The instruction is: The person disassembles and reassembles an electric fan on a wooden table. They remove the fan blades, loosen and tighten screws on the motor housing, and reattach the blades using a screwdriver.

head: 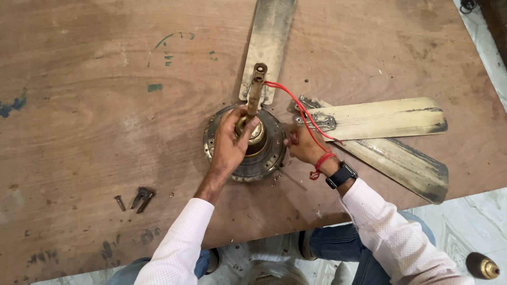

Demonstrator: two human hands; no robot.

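The left hand (231, 141) rests on top of the round fan motor (245, 143), its fingers curled and closed around the brass-coloured collar (255, 138) at the foot of the down rod (256, 91), with the thumb pressed against the rod's base. The rod rises from the middle of the motor, tilted slightly away from the person, dirty and rusted, with holes near its upper end.

The right hand (302, 146) sits just beside the motor's right edge, fingers drawn together against the rim; whether it pinches a small part there cannot be told. A red thread and a black smartwatch (341, 174) circle that wrist. A red wire (298, 108) runs from the rod's upper part down and across toward the right hand and past its wrist.

The motor lies flat near the middle of a worn brown plywood table (95, 132), its housing grimy, with screw holes around the rim. Three cream-coloured fan blades lie around it: one blade (269, 47) points away from the person behind the rod, a second blade (380, 117) stretches to the right with its metal bracket near the motor, and a third blade (406, 166) lies partly under it, angled toward the table's near right edge.

Well to the left of the motor, a few dark screws (138, 199) lie loose on the table. Both white sleeves reach in from below, over blue jeans. A small brass-tipped object (481, 265) sits on the floor at the lower right.
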